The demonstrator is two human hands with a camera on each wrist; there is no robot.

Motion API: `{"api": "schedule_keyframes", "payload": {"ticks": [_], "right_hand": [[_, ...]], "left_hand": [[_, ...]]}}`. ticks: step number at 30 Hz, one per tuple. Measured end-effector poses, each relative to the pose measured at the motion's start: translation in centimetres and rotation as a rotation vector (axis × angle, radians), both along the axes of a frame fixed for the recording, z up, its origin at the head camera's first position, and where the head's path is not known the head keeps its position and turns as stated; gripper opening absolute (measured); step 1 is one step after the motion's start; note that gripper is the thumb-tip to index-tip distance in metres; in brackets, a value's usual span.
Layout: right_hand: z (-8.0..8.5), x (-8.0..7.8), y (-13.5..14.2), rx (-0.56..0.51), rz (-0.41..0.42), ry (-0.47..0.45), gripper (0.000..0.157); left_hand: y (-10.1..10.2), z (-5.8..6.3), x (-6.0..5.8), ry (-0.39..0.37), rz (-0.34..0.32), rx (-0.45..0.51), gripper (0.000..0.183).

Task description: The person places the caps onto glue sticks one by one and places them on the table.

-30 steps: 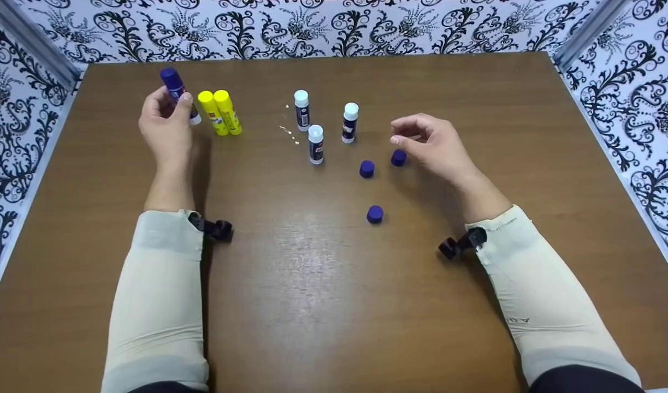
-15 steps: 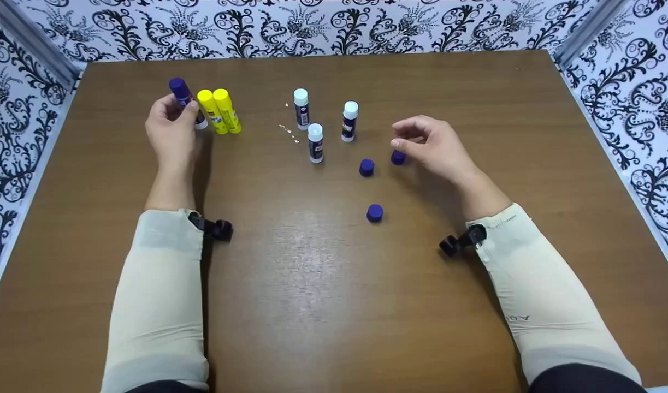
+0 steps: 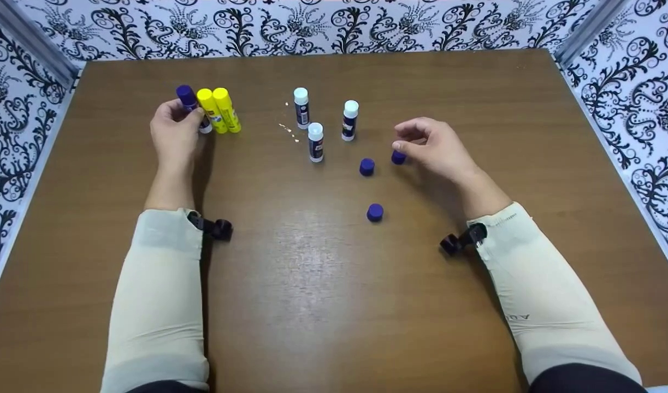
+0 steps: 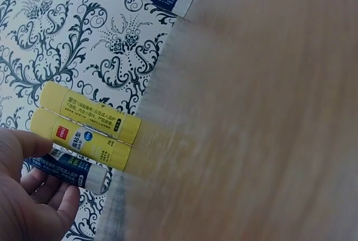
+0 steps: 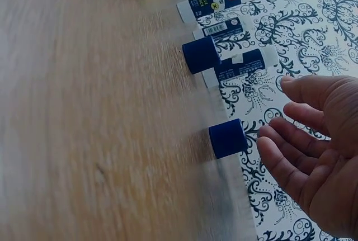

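My left hand (image 3: pixel 175 131) grips a capped glue stick (image 3: pixel 187 96) with a dark blue label and purple-blue cap. The stick is upright, close against the left one of two yellow glue sticks (image 3: pixel 212 111); the left wrist view shows its blue body (image 4: pixel 67 168) between thumb and fingers. My right hand (image 3: pixel 435 144) hovers with loosely bent fingers and holds nothing. Just below its fingertips a blue cap (image 3: pixel 398 158) stands on the table, apart from the fingers in the right wrist view. Two more blue caps, one farther back (image 3: pixel 367 167) and one nearer (image 3: pixel 374 213), stand to its left.
Three uncapped blue-labelled glue sticks with white tops stand mid-table: a rear one (image 3: pixel 301 108), a front one (image 3: pixel 315 142) and a right one (image 3: pixel 350 120). Small pale crumbs (image 3: pixel 289 131) lie left of them. Patterned panels (image 3: pixel 334 27) border the brown table (image 3: pixel 290 273).
My left hand has moved right and slightly nearer, bringing the capped glue stick down beside the yellow ones. My right hand has barely shifted.
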State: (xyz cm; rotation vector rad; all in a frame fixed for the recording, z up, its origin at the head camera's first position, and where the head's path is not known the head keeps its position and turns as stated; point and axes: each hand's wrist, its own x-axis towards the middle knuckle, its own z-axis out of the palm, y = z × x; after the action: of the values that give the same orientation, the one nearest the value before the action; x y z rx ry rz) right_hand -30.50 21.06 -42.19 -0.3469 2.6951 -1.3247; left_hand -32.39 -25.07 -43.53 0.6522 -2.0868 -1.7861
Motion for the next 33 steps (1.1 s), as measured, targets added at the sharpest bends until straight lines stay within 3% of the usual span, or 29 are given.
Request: {"api": "schedule_keyframes", "payload": {"ticks": [16, 33], "right_hand": [[-0.9, -0.2, 0.1, -0.004, 0.022, -0.069, 0.042], [-1.7, -0.6, 0.5, 0.104, 0.079, -0.058, 0.042]], "left_hand": [[-0.1, -0.3, 0.1, -0.086, -0.044, -0.038, 0.040], [-0.3, -0.6, -0.1, -0.106, -0.060, -0.062, 0.041]]}}
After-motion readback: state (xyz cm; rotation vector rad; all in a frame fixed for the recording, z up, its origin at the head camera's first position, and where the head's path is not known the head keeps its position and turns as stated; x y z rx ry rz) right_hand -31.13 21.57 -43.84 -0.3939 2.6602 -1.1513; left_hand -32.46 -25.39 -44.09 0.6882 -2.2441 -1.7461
